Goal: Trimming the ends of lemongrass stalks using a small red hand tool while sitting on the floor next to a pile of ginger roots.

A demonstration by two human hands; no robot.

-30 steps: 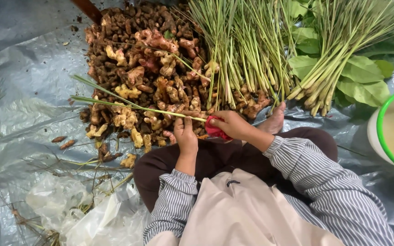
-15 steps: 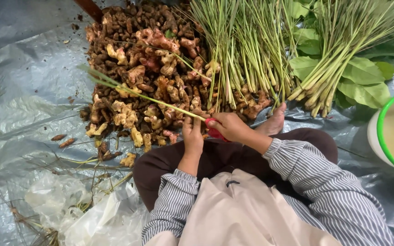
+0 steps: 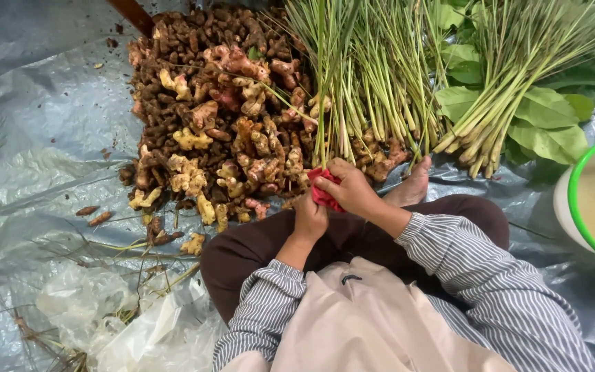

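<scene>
Now the long stalk (image 3: pixel 320 83) points up, held with a red thing (image 3: pixel 325 196) by both closed hands, left hand (image 3: pixel 309 219) and right hand (image 3: pixel 350 189), beside piled roots (image 3: pixel 215 117).

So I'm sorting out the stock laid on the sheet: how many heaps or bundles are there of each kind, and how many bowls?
Heap of knobbly brown and yellow ginger-like roots: 1
Bundles of long green lemongrass-like stalks: 2
Pile of broad green leaves: 1
White bowl with green rim: 1
Total: 5
The right hand grips a small red item; the left hand touches it.
</scene>
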